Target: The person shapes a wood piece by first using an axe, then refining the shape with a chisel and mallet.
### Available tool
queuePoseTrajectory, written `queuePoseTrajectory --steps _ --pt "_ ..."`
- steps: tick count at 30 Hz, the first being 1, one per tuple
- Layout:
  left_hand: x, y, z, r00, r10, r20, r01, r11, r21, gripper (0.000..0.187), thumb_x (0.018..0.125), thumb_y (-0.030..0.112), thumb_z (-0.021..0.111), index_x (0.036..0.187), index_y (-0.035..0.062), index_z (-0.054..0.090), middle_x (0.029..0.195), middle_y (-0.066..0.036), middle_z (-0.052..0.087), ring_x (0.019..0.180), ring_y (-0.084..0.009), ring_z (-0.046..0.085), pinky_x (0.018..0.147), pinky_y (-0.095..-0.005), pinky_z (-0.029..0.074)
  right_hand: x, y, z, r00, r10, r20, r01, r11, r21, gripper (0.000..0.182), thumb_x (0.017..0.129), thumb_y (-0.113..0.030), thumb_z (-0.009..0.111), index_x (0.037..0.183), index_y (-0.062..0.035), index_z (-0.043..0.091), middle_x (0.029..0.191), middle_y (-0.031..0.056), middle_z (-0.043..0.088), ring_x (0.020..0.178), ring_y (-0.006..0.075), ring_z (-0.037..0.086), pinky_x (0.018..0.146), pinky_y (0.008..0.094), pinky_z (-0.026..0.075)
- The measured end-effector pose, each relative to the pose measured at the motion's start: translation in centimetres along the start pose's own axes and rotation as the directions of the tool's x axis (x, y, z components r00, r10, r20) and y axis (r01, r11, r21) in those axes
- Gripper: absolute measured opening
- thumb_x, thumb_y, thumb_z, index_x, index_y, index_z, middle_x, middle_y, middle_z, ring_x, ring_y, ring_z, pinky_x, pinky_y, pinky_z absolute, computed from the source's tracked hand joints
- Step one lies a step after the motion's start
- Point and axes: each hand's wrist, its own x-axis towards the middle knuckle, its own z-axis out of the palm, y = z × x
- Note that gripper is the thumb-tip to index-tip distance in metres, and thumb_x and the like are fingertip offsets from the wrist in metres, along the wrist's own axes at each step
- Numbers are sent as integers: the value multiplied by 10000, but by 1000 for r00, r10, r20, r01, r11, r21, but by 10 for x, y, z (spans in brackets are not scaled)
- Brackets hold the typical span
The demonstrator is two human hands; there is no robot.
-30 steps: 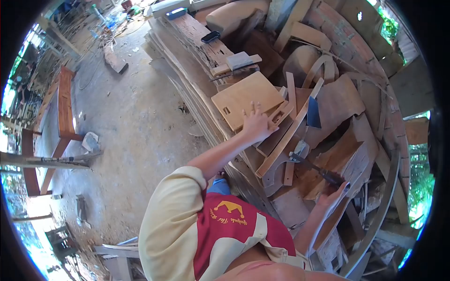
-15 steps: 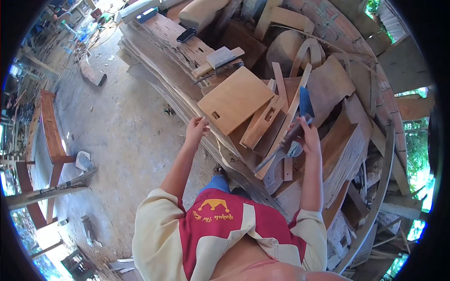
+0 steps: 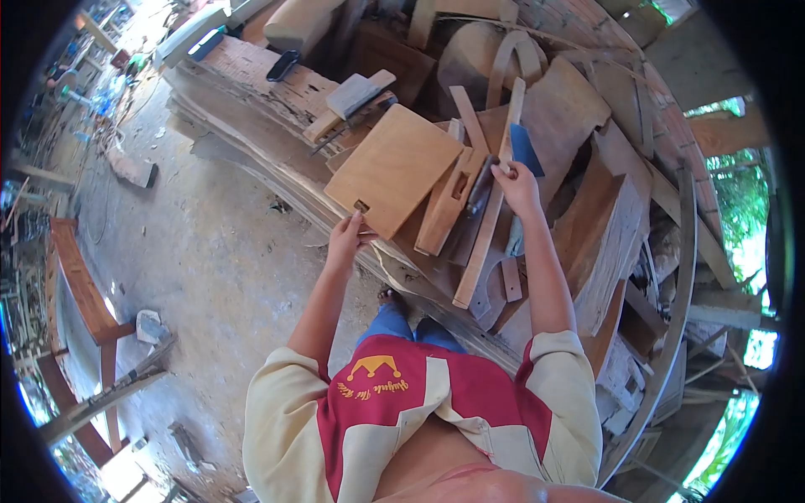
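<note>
My left hand (image 3: pixel 344 241) is at the near left corner of a square wooden panel (image 3: pixel 398 168), with its fingertips at the edge beside a small rectangular slot; its other fingers are apart. My right hand (image 3: pixel 518 186) has its fingertips pinched at the upper end of a dark, slim tool (image 3: pixel 480 186), whose exact kind I cannot make out. The tool lies over a slotted wooden block (image 3: pixel 451 205) and close to a long light wooden strip (image 3: pixel 490 218). Just beyond the right hand is a blue flat piece (image 3: pixel 526 151).
Scrap boards and curved wooden parts (image 3: pixel 579 101) are heaped to the right and behind. A black phone-like object (image 3: pixel 283 65) and a block-shaped tool (image 3: pixel 354 96) lie on the rough timber (image 3: pixel 268 80). A wooden bench (image 3: pixel 84 277) stands on the concrete floor at left.
The right hand has moved up and left with the dark tool, bringing it over the slotted block. My left hand has reached the panel's edge. The view has shifted slightly.
</note>
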Motion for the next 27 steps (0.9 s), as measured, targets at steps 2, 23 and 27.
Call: queuePoseTrajectory --steps 2,23,27 --pt "4 -3 -2 1000 15 7 -15 999 30 360 893 381 445 976 43 538 864 -53 616 749 -139 600 637 -252 419 0 5 -6 1000 2 -2 -2 999 37 544 737 -382 654 1058 42 545 758 132 604 729 235 594 689 322 455" --pt "-11 -20 6 984 -15 178 -1 996 92 512 893 537 306 693 88 451 486 36 289 426 -88 269 429 -219 242 27 60 0 997 -35 -69 10 940 -342 428 802 -355 556 1168 -135 518 1230 86 459 1135 271 432 890 494 367" --pt "-26 -28 7 939 -65 338 -21 969 245 530 899 501 340 678 52 516 499 15 390 422 -89 365 398 -228 278 24 61 2 998 -39 -56 20 951 -307 420 805 -339 553 1167 -128 516 1226 88 456 1146 262 421 900 500 352"
